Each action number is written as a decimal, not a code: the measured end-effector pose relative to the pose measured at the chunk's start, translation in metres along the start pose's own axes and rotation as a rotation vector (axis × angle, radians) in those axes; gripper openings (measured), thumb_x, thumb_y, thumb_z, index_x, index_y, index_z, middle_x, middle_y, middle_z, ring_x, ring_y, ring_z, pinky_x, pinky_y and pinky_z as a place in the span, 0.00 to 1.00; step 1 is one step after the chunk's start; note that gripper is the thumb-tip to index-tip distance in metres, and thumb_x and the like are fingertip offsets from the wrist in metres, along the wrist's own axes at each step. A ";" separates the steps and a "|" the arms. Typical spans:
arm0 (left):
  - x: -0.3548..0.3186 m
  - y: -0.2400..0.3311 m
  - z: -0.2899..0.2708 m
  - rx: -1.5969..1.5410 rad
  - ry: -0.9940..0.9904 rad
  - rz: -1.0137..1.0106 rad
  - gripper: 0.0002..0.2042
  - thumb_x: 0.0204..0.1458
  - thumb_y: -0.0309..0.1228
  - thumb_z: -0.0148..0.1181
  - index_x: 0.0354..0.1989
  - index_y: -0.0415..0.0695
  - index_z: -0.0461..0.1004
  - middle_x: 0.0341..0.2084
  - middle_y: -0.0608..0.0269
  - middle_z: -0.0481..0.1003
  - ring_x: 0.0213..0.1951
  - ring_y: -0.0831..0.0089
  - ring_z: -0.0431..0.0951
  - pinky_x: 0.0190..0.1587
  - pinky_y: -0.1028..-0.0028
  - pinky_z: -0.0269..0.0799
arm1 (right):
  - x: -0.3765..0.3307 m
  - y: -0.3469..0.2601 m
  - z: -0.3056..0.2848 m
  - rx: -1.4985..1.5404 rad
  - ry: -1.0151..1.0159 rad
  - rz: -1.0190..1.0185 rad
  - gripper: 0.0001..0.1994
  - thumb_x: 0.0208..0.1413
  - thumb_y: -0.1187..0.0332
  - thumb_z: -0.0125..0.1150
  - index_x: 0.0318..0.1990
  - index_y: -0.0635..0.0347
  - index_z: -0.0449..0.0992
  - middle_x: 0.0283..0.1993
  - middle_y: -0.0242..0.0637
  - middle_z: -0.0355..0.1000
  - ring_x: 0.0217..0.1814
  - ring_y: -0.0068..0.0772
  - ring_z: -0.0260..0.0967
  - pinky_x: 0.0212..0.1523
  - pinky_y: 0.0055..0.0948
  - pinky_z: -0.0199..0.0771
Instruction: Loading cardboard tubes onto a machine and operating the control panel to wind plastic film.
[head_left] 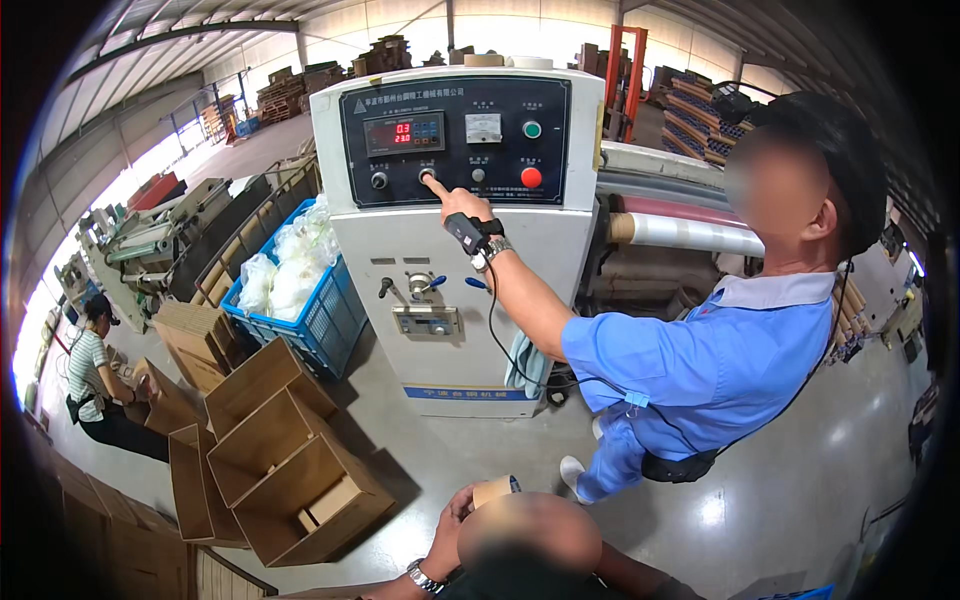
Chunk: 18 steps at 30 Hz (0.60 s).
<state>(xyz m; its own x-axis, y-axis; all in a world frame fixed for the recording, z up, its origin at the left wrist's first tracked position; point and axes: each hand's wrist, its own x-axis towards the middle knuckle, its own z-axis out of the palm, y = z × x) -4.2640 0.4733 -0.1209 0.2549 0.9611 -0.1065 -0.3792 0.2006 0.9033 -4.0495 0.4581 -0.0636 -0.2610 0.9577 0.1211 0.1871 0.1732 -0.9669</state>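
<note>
Low in the head view, my left hand [455,518] is closed around a short tan cardboard roll [490,491], with a metal watch on that wrist. A blurred patch covers most of the space between my forearms and hides part of the roll. My right forearm [640,577] enters from the lower edge; its hand lies behind the blur, fingers unseen. Ahead stands a pale machine cabinet [460,290] with a black control panel [455,140]. A co-worker in a blue shirt reaches in from the right, and that co-worker's hand [462,203] touches a small panel knob with one fingertip.
Open cardboard boxes [290,470] stand at the left, beside a blue crate [320,318] of clear plastic. Another person [100,380] bends over boxes farther left. Behind the co-worker, a film roll [690,233] sits in the machine. A cloth [525,362] hangs on the cabinet.
</note>
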 end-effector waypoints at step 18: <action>0.003 -0.002 0.003 0.047 -0.007 0.001 0.38 0.51 0.52 0.66 0.63 0.35 0.64 0.51 0.60 0.73 0.53 0.72 0.72 0.58 0.70 0.67 | -0.004 0.004 -0.005 -0.015 -0.022 0.000 0.09 0.56 0.73 0.66 0.43 0.65 0.76 0.41 0.39 0.75 0.39 0.32 0.75 0.42 0.29 0.76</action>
<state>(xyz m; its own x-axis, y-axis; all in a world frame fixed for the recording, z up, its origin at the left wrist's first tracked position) -4.2596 0.4752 -0.1214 0.2606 0.9600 -0.1025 -0.3376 0.1901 0.9219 -4.0427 0.4558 -0.0673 -0.2820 0.9524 0.1156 0.2017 0.1766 -0.9634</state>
